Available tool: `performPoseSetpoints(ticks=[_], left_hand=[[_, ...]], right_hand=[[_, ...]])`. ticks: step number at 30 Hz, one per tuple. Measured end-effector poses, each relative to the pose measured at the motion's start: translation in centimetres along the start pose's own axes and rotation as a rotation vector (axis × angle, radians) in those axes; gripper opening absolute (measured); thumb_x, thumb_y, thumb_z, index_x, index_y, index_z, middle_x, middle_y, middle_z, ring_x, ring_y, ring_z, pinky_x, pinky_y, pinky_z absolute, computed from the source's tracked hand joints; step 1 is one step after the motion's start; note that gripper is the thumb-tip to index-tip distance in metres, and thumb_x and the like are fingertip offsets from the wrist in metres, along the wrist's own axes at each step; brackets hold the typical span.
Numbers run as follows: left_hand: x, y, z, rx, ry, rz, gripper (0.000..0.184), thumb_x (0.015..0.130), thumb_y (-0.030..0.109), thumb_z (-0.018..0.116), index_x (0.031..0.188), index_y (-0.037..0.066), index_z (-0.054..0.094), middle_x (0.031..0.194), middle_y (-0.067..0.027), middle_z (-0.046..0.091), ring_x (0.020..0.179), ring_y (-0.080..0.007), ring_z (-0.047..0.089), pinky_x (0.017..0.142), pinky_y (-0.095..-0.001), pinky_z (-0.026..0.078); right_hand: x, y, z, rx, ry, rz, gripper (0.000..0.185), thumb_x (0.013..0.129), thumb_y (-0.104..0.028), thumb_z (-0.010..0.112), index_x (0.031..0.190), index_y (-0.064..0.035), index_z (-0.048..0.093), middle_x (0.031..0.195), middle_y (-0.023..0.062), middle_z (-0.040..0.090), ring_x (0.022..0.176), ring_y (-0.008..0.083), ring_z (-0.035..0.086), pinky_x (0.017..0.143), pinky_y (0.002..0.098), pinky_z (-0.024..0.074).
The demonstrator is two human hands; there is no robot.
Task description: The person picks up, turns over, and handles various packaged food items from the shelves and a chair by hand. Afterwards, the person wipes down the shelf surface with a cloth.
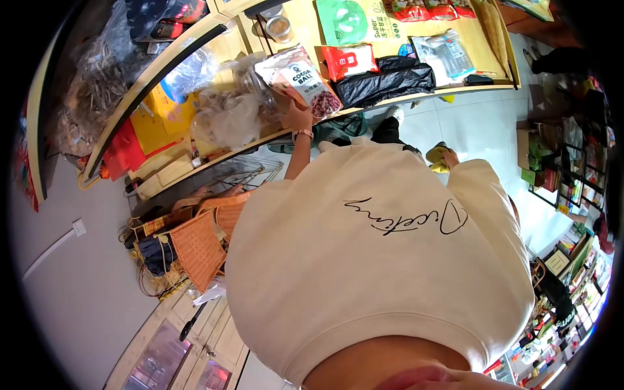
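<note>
My left hand (298,119) grips the lower edge of a pink and white cocoa ball bag (296,75) at the edge of the wooden shelf. Part of the hand is behind the bag, so not every finger shows. Down at my right side, my right hand (450,158) is closed around a yellow-green cloth (437,156). Right of the bag lie a red packet (349,61) and a bunched black plastic bag (390,81). Clear plastic bags (231,117) are heaped to its left, and a jar (279,29) stands behind it.
The wooden shelf (468,89) also carries a green package (344,21), a clear pack (444,57) and a yellow envelope (166,116). Below on the left are woven wicker baskets (198,250). Stocked racks (562,166) stand at the right, beyond the tiled floor (481,120).
</note>
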State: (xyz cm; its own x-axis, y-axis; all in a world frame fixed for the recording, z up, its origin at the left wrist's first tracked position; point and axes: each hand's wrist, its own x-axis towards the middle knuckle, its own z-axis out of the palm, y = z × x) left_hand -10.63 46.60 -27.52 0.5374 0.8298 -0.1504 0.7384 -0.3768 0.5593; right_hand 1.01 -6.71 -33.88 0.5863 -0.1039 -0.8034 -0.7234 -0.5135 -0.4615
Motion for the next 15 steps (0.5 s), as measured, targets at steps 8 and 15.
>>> performPoseSetpoints(ticks=[8,15], left_hand=[[1.5,0.4,2.6,-0.005,-0.025,0.348,0.057,0.064,0.018,0.066,0.118,0.011,0.051,0.089,-0.0170,0.061,0.087,-0.0337,0.057,0.074,-0.0399,0.046],[7.1,-5.1,5.0,-0.039,-0.294,0.246,0.051,0.071,0.021,0.065,0.117,0.007,0.049,0.093,-0.0161,0.061,0.082,-0.0312,0.058,0.070,-0.0377,0.047]], right_hand=[[0.6,2.2,0.2,-0.057,-0.012,-0.048,0.036,0.065,-0.005,0.049,0.101,-0.0016,0.053,0.082,0.0106,0.057,0.071,0.0221,0.055,0.062,0.0343,0.0477],[-2.2,-2.4,-0.5,0.009,0.009,-0.143,0.040,0.066,-0.007,0.051,0.106,-0.0030,0.054,0.088,0.0103,0.058,0.074,0.0214,0.056,0.063,0.0327,0.0467]])
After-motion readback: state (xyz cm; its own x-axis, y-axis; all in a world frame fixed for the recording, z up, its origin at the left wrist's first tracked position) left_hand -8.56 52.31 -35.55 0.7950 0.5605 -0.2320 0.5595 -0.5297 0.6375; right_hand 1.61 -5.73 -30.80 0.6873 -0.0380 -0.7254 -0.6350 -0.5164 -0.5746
